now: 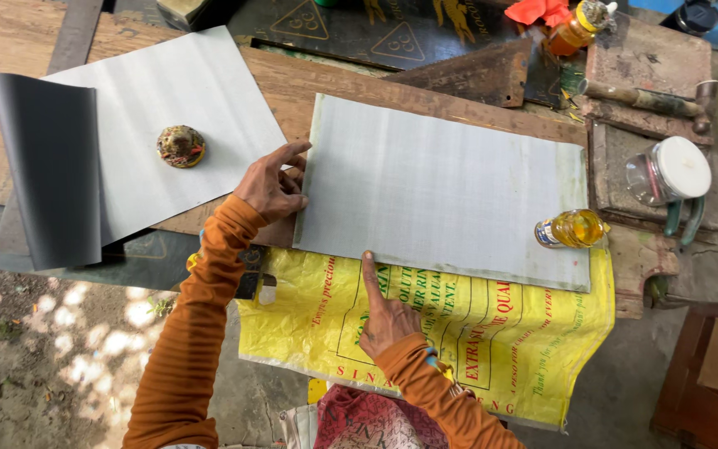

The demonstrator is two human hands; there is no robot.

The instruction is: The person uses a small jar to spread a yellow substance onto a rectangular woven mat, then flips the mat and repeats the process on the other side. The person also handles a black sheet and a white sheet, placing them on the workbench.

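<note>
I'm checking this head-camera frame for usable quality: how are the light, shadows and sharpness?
Head view: soft, even daylight on the grey sheet, no harsh glare; dappled sun spots on the ground at lower left; left hand and right hand sharp, casting only faint shadows; the oil bottle glows amber; edges bend slightly from the wide lens.
</note>
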